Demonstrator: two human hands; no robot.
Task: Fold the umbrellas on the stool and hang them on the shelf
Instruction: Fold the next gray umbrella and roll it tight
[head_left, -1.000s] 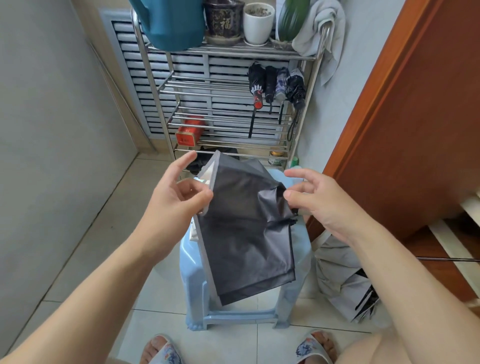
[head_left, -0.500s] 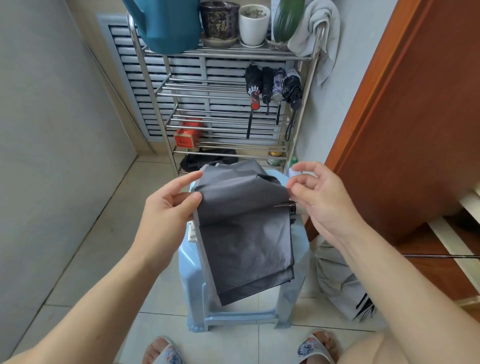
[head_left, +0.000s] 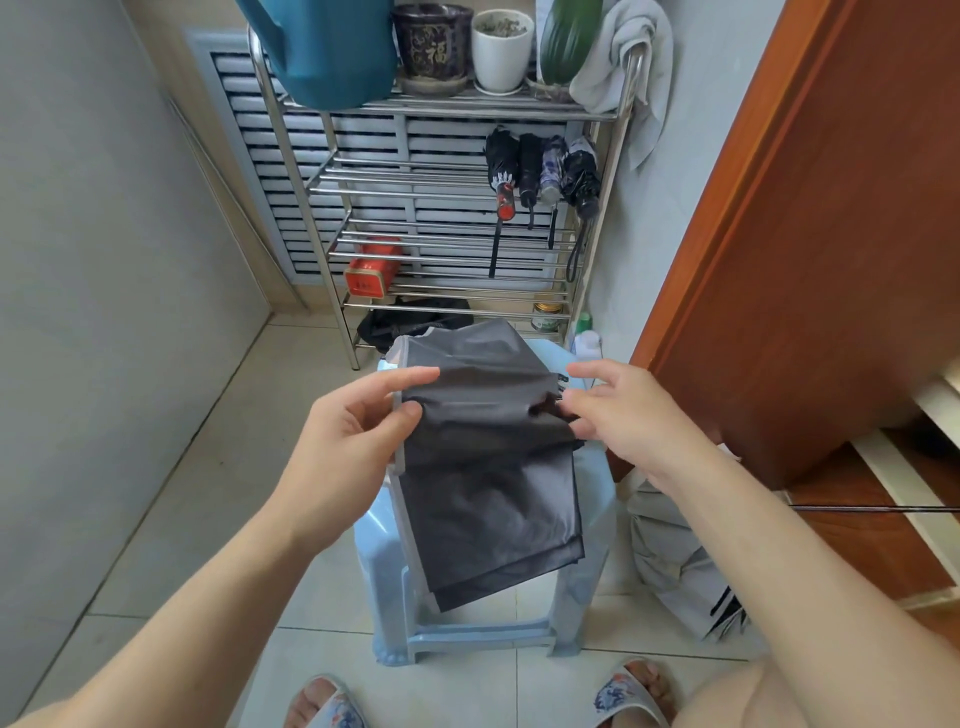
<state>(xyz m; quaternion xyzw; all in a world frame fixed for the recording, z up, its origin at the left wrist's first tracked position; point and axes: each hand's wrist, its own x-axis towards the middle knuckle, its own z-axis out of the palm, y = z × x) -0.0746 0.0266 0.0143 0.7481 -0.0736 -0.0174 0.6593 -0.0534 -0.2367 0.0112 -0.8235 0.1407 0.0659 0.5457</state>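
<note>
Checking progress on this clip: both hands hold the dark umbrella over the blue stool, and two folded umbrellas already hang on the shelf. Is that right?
Not quite: the head view shows four folded umbrellas hanging on the shelf, not two. The rest holds: left hand and right hand hold the dark umbrella over the blue stool.

Top tier: teal watering can, dark glazed pot, white pot, green vase, grey towel draped over corner. Lower tier: red tin, small jar. Wooden door at right. Slippers on tile floor.
</note>
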